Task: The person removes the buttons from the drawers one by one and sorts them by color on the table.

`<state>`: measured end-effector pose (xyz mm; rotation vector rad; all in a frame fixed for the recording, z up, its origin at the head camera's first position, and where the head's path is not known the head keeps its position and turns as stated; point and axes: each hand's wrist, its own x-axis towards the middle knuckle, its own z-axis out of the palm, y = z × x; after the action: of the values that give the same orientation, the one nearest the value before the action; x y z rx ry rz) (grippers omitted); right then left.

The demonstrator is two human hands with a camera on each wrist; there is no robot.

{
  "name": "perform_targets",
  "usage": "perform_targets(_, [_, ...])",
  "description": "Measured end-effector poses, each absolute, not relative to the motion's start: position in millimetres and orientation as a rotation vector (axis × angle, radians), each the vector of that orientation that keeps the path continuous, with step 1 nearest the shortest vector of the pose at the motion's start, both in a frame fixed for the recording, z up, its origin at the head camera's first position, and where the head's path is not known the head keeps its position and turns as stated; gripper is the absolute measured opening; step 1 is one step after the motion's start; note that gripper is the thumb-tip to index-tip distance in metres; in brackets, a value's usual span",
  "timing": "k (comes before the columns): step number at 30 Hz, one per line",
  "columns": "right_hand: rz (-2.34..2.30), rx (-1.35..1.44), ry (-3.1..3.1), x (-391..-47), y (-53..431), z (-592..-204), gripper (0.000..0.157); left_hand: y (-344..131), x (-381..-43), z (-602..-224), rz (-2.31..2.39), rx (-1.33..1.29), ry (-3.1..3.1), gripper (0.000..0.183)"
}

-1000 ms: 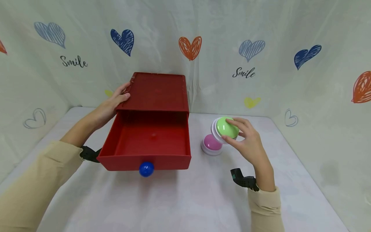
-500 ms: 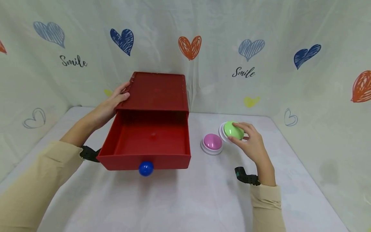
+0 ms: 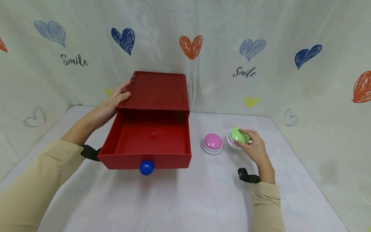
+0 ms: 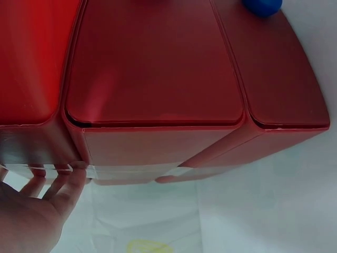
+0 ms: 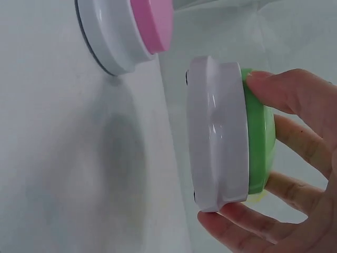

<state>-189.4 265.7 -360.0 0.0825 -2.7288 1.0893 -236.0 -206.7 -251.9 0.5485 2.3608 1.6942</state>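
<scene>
A green buzzer button point(image 3: 239, 136) with a white base is gripped by my right hand point(image 3: 255, 148), thumb and fingers round its rim. In the right wrist view the base of the green buzzer point(image 5: 218, 137) appears raised off the table, tilted on its side as that camera sees it. Just left of it a pink buzzer button point(image 3: 213, 141) sits upright on the table. My left hand point(image 3: 105, 109) rests against the left side of a red drawer box point(image 3: 156, 90); its fingertips touch the edge in the left wrist view. The drawer point(image 3: 153, 140) is pulled out, its blue knob point(image 3: 146, 168) facing me.
The white-covered table point(image 3: 203, 199) runs to a pale curtain point(image 3: 217, 90) printed with hearts and "Smile". The pulled-out drawer juts toward me, left of both buzzers. A black wrist camera point(image 3: 247, 176) hangs below my right hand.
My right hand has moved right and down with the green buzzer, away from the pink one, which it partly covered before. The left hand and the drawer box have stayed in place.
</scene>
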Motion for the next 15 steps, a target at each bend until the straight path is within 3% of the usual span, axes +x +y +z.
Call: perform_targets(15, [1.068,-0.057,-2.922,-197.0,273.2,-378.9,0.057,-206.5,-237.0,-251.4,1.706,0.542,2.335,0.064])
